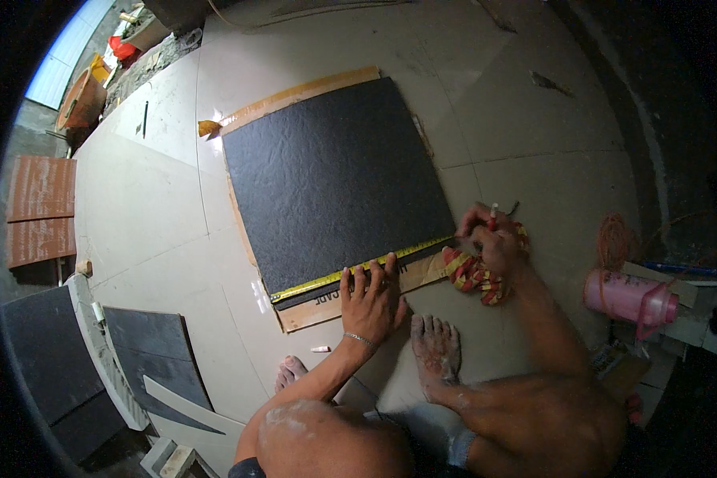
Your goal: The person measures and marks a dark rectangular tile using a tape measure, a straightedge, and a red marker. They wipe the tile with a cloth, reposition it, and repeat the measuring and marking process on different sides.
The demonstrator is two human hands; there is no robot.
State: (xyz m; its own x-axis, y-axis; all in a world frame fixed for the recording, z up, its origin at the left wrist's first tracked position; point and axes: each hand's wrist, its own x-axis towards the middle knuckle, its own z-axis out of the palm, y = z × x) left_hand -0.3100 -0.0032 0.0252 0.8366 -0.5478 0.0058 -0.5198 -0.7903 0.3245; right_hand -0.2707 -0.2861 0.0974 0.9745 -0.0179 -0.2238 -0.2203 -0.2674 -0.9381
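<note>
A square dark slate-look tile (334,175) lies on a flattened cardboard box (303,321) on the floor. Along its near edge runs a yellow tape measure strip (315,284). My left hand (368,307) rests on the strip near its middle, fingers stretched and spread, holding nothing. At the tile's near right corner, my right hand (502,247) grips a red-and-white marker (493,221); the marker's lower end is hard to make out. Beside and partly beneath that hand is a bunched red-and-yellow cloth (474,276). The tape's right end is hidden there.
A small red-and-white cap (321,349) lies near my feet. Dark tile pieces (155,350) and a pale strip (103,342) are at left, with reddish tiles (41,191) beyond. A pink jug (625,298) stands at right. A thin dark stick (145,119) lies far left.
</note>
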